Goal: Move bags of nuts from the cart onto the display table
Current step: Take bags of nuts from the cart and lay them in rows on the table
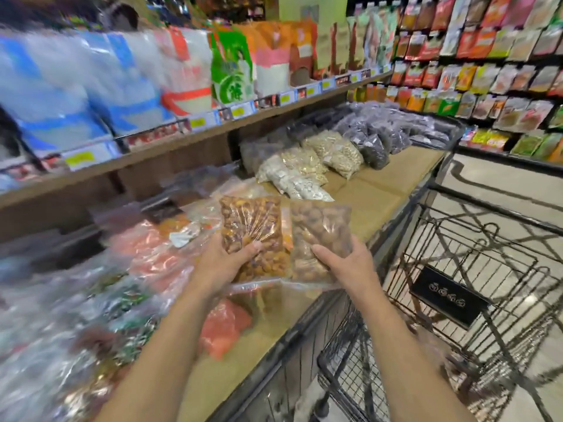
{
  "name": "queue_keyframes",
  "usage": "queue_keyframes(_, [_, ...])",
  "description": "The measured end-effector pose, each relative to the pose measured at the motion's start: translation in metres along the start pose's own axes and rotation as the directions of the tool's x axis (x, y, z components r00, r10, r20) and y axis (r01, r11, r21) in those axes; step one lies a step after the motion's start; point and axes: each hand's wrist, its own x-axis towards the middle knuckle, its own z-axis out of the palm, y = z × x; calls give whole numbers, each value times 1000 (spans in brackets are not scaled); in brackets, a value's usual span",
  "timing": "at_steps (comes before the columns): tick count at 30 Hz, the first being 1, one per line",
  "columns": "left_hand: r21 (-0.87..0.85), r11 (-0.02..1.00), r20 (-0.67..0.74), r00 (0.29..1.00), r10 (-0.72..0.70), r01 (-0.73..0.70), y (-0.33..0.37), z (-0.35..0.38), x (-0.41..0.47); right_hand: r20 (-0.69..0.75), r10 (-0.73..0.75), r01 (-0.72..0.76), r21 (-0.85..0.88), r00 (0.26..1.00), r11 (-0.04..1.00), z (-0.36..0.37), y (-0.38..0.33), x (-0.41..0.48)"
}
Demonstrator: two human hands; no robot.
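A: Display table [380, 190] well stocked; cart [487, 269] looks near empty.
B: Hands?
A: Left hand [219, 266] clamps amber nut bag [253, 226], right hand [350, 266] clamps paler nut bag [320, 233], both held above the table edge, unplaced

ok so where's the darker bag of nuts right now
In the left hand, the darker bag of nuts is held over the display table, left of the paler bag.

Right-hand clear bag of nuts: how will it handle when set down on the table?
The right hand grips the clear bag of round nuts: probably dense for its size. The glossy film looks slippery. Loose contents should slump flat, not roll, like the bags lying on the display table.
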Motion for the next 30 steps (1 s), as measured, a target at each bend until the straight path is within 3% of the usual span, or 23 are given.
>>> queue_keyframes(6, [-2, 999, -205, 978, 49, -50, 15, -69, -37, 185, -65, 60, 34, 981, 998, 70, -34, 9])
queue_keyframes(12, [1, 998, -417, 907, 57, -63, 22, -117, -87, 378, -172, 165, 50, 910, 985, 131, -61, 2])
queue_keyframes(18, [-73, 997, -564, 826, -21, -24, 23, -140, -155, 556, -215, 228, 47, 803, 973, 173, -77, -19])
queue_keyframes(22, [-81, 997, -681, 729, -62, 10, 12, -155, -201, 674, -222, 228, 81, 705, 970, 201, -83, -47])
queue_keyframes(30, [-105, 994, -813, 576, -89, 5, -3, -195, -295, 793, -263, 231, 159, 549, 960, 270, -98, -119])
